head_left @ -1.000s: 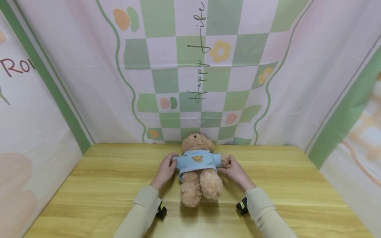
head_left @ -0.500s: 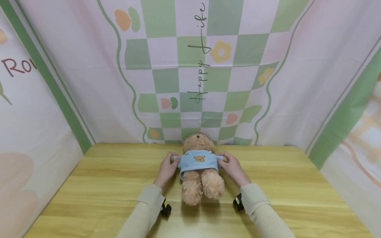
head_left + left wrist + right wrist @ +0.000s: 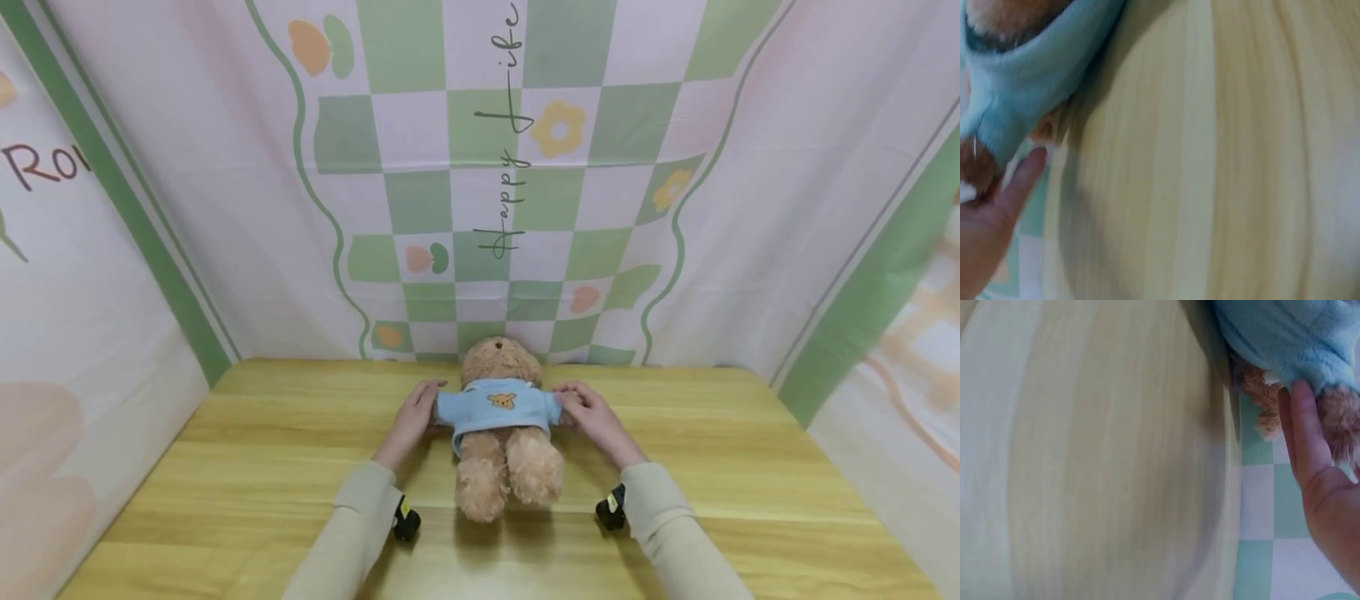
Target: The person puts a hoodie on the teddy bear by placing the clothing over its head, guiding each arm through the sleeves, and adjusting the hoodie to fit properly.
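Observation:
A tan teddy bear [image 3: 482, 487] lies on its back, its legs toward the person. It wears a pale blue shirt [image 3: 487, 421] with a small bear face on the chest. My left hand [image 3: 412, 421] holds the bear's arm on the left at the paw [image 3: 977, 165], just past the sleeve end. The thumb reaches along the sleeve in the left wrist view. On the other side my right hand [image 3: 596, 421] holds the opposite arm by the sleeve end, fingers over it. Its paw [image 3: 1340, 422] shows beside the long fingers [image 3: 1307, 428] in the right wrist view.
The wooden table [image 3: 300, 467] extends on both sides of the bear. Behind its far edge hangs a printed cloth [image 3: 480, 200] with green checks, and the bear's head lies close to it. Black wrist cameras [image 3: 611, 510] sit below both cuffs.
My right hand moves in to the sleeve, then back outward to the paw. My left hand shifts slightly outward from the sleeve. The bear shifts a little to the right.

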Tool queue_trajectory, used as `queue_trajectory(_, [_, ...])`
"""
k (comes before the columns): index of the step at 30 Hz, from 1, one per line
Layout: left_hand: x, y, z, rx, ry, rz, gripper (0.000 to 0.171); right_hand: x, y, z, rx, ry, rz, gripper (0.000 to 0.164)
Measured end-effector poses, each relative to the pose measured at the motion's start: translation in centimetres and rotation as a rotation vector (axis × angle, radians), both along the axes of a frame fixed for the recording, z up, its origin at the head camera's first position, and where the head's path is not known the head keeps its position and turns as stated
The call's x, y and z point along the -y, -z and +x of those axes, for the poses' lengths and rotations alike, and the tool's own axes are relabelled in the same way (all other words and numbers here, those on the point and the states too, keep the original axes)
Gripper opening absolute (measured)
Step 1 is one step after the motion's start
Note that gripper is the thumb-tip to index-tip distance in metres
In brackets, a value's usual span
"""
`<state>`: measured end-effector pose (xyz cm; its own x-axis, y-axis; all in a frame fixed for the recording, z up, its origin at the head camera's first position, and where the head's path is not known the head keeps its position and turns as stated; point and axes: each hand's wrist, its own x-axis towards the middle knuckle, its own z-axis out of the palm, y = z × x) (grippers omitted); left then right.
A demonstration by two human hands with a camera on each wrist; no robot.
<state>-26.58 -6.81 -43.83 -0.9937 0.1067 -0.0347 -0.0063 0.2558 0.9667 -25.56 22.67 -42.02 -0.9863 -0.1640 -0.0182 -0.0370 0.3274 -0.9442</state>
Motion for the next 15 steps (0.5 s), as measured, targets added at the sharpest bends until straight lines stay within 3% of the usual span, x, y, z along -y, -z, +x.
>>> queue_trajectory(6, [1.2,0.0,0.1,-0.108,0.147,-0.136,0.041,0.0,0.2,0.0,-0.056,-0.053,-0.030,0.040])
queue_trajectory(10, [1.6,0.1,0.1,-0.131,0.151,-0.159,0.031,0.1,0.3,-0.1,-0.075,0.000,-0.006,0.034])
queue_trajectory(15, [1.6,-0.2,0.2,-0.097,0.128,-0.169,0.039,0.2,0.2,-0.1,-0.081,0.034,0.018,0.030])
